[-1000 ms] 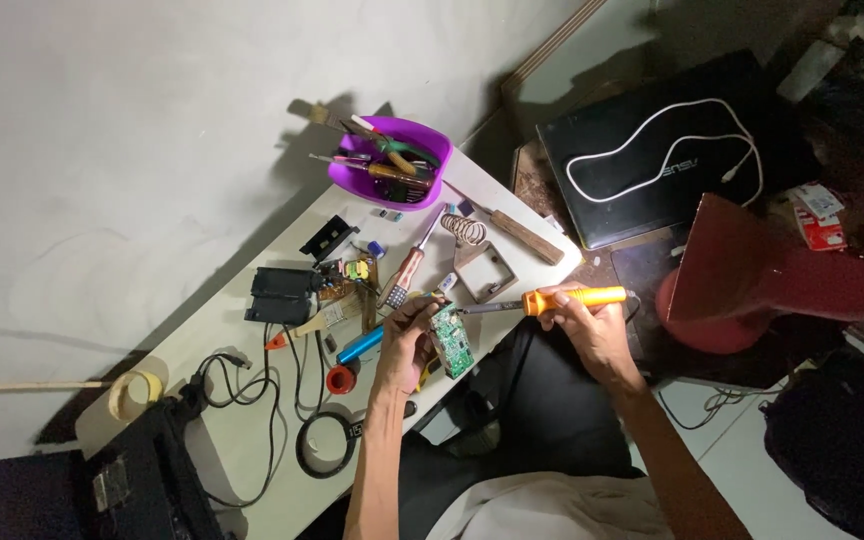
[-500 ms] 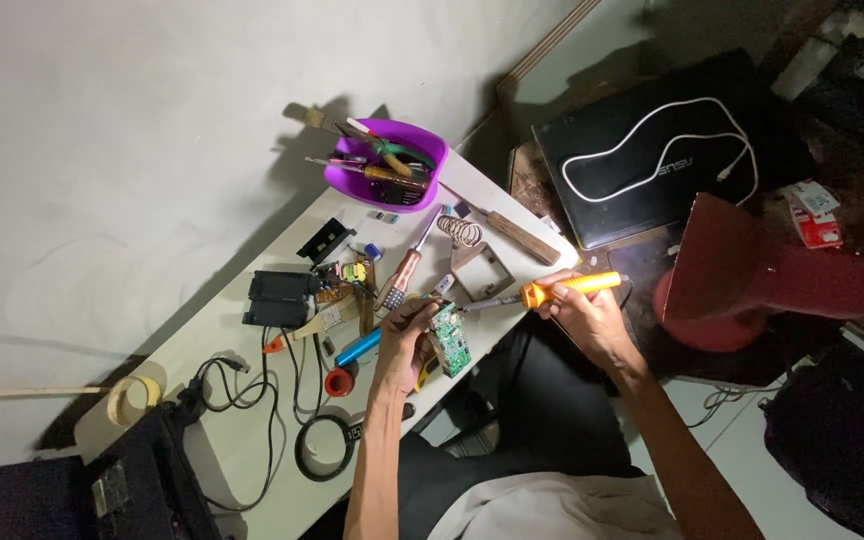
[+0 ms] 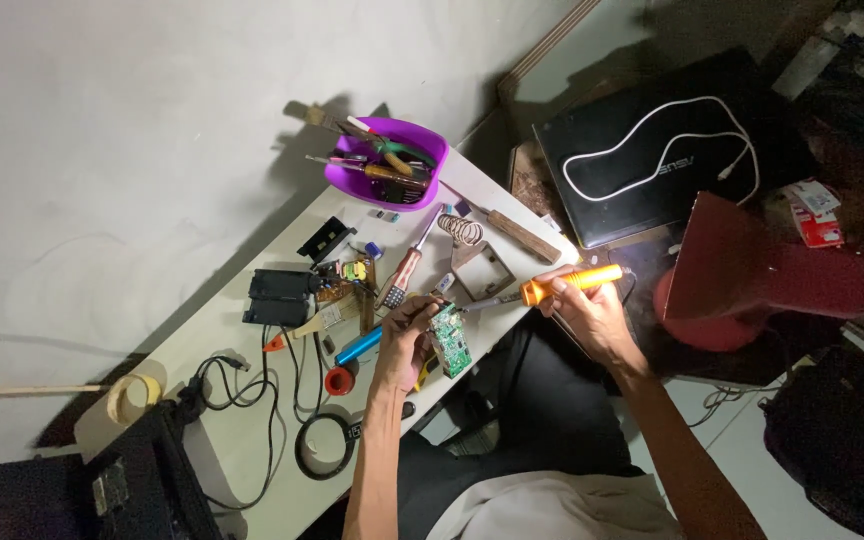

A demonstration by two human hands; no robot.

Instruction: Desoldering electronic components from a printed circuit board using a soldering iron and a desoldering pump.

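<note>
My left hand point(image 3: 404, 338) grips a small green circuit board point(image 3: 450, 340) at the front edge of the white table point(image 3: 252, 440). My right hand point(image 3: 584, 308) holds an orange-handled soldering iron point(image 3: 552, 287), and its metal tip reaches left to the top of the board. Both hands hover just past the table's near edge, above my lap.
A purple bowl of hand tools point(image 3: 389, 162) stands at the table's far end. A screwdriver point(image 3: 404, 270), a coil of solder point(image 3: 461, 230), a black box point(image 3: 278, 297), cables point(image 3: 252, 385) and a tape roll point(image 3: 132, 397) lie across the table. A closed laptop point(image 3: 652, 160) and red stool point(image 3: 752, 275) sit right.
My right hand with the soldering iron has shifted slightly up and left, keeping its tip at the board. The left hand still holds the board in the same place.
</note>
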